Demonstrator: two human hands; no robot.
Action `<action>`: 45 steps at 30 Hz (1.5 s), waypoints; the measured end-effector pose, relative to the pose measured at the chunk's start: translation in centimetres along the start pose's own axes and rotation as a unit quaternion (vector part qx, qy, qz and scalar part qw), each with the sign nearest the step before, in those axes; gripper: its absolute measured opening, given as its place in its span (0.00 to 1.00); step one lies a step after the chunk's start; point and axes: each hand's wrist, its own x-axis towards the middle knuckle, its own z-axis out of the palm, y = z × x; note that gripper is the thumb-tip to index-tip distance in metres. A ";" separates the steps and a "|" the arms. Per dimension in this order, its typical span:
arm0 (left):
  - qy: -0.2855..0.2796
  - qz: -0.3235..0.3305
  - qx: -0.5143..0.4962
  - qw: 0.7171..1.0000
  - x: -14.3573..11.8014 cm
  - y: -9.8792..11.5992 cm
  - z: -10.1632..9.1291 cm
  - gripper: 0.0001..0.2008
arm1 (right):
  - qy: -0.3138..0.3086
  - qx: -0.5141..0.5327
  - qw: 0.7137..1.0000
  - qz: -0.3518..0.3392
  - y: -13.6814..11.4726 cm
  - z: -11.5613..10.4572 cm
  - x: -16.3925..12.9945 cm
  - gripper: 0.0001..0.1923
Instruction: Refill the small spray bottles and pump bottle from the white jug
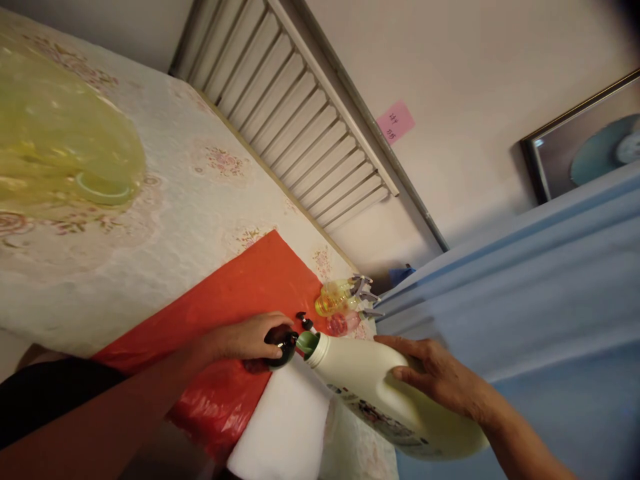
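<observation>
Cream jug (pixel 395 397) on its side — neck toward left hand (pixel 250 339), right hand (pixel 440 377) gripping its body.

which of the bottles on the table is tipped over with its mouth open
The big cream bottle under the right hand, tilted with its green neck uncapped. The small yellow spray bottle and pink spray bottle keep their trigger tops.

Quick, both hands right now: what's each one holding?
Left hand: closed around a small dark bottle on the red plastic sheet.
Right hand: gripping the big cream jug, tipped with its spout toward the dark bottle.
</observation>
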 end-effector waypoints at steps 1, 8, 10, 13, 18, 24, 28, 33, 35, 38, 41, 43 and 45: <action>0.001 0.001 0.002 1.000 0.0 0.0 0.0 0.19 | 0.001 0.000 1.000 0.000 0.0 0.0 0.0 0.26; -0.010 -0.007 -0.012 1.000 0.0 -0.2 0.0 0.20 | 0.002 0.004 1.000 0.008 -0.3 -0.1 0.1 0.27; -0.012 -0.008 -0.010 1.000 0.0 -0.3 0.0 0.19 | 0.001 0.007 1.000 0.006 -0.3 -0.1 0.1 0.27; -0.007 -0.002 0.003 1.000 0.0 -0.2 0.0 0.20 | 0.005 -0.005 1.000 0.005 -0.3 -0.1 0.1 0.27; -0.006 -0.002 0.010 1.000 0.0 -0.1 0.0 0.20 | 0.003 -0.020 1.000 0.004 -0.4 -0.1 0.1 0.27; -0.001 0.002 0.009 1.000 0.0 -0.4 -0.1 0.19 | 0.012 -0.024 1.000 0.007 -0.5 -0.1 0.1 0.28; -0.003 0.004 0.009 1.000 0.2 -0.7 -0.1 0.20 | 0.004 -0.014 1.000 0.012 -0.6 -0.1 0.1 0.28; -0.005 0.004 0.009 1.000 0.2 -0.7 -0.1 0.20 | 0.011 -0.022 1.000 0.013 -0.6 -0.2 0.1 0.28; -0.005 0.004 0.004 1.000 0.1 -0.6 -0.1 0.20 | 0.010 -0.021 1.000 0.012 -0.6 -0.2 0.1 0.28; -0.003 0.002 0.005 1.000 0.0 -0.5 0.0 0.20 | 0.004 -0.024 1.000 0.012 -0.8 -0.2 0.0 0.28; 0.001 0.000 0.011 1.000 0.0 -0.3 0.0 0.20 | 0.005 -0.031 0.999 0.013 -0.9 -0.2 0.0 0.28; 0.003 0.002 0.012 1.000 0.0 -0.2 0.0 0.19 | 0.009 -0.034 0.999 0.011 -0.9 -0.2 0.0 0.28; 0.003 0.005 0.012 1.000 0.0 -0.2 0.0 0.19 | 0.009 -0.036 0.999 0.013 -0.8 -0.2 0.0 0.28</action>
